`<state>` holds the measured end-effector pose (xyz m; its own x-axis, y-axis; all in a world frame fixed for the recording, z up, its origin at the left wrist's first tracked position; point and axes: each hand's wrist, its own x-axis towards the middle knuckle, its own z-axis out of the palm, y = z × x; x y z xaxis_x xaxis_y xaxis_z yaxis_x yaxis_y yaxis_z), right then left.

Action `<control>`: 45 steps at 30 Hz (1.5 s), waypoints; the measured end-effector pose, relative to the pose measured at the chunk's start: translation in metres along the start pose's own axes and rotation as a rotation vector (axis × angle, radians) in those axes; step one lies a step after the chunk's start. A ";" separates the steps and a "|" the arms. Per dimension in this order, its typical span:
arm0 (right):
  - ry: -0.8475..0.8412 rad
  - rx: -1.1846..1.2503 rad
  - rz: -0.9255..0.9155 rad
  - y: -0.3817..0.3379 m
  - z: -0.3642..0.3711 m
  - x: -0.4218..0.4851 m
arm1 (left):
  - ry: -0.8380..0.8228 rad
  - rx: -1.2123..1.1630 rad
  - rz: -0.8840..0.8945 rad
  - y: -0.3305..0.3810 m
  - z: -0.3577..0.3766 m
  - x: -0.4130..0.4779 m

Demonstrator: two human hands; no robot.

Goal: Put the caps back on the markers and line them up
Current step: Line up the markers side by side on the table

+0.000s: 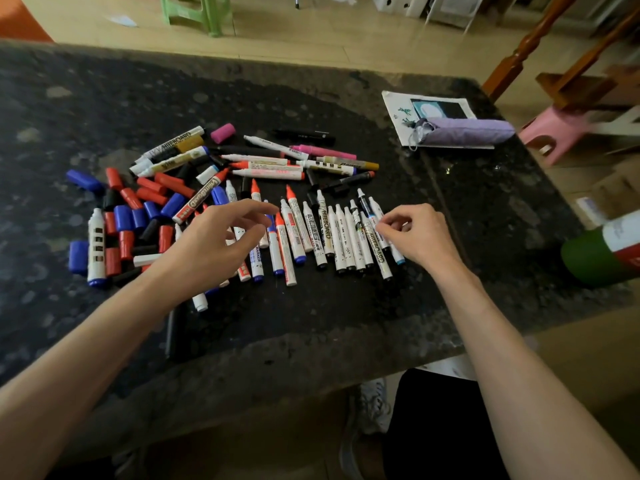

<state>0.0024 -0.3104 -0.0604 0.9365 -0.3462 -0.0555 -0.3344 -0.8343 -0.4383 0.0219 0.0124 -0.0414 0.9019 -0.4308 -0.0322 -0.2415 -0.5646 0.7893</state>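
Note:
Several uncapped whiteboard markers (325,237) lie side by side in a rough row at the middle of the dark stone table (311,327), tips pointing away from me. To their left is a pile of loose red, blue and black caps (138,209). More uncapped markers (270,164) lie criss-crossed behind the row, with a pink cap (222,132) beside them. My left hand (221,237) hovers over the row's left part, fingers spread and relaxed, holding nothing. My right hand (415,233) is at the row's right end, with its curled fingertips pinching a white marker (375,207) there.
A purple pouch (464,131) lies on a printed white bag (398,109) at the table's back right. A green bottle (595,251) sits at the right edge. A black marker (173,330) lies near the front edge. A pink stool (550,129) stands beyond the table.

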 end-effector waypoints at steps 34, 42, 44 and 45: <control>-0.451 0.641 0.052 -0.086 0.004 -0.052 | -0.069 -0.255 -0.140 0.022 0.006 -0.005; -0.579 0.525 -0.114 -0.114 0.024 -0.044 | 0.118 -0.275 -0.322 0.008 -0.004 -0.003; -0.382 0.409 -0.118 -0.106 0.030 -0.021 | 0.125 -0.243 -0.316 0.006 -0.007 -0.005; -0.272 0.338 -0.120 -0.100 0.034 -0.009 | 0.117 -0.224 -0.311 0.004 -0.008 -0.007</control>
<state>0.0305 -0.2093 -0.0467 0.9753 -0.0928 -0.2007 -0.2112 -0.6592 -0.7217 0.0179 0.0187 -0.0325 0.9576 -0.1729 -0.2303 0.1214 -0.4826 0.8674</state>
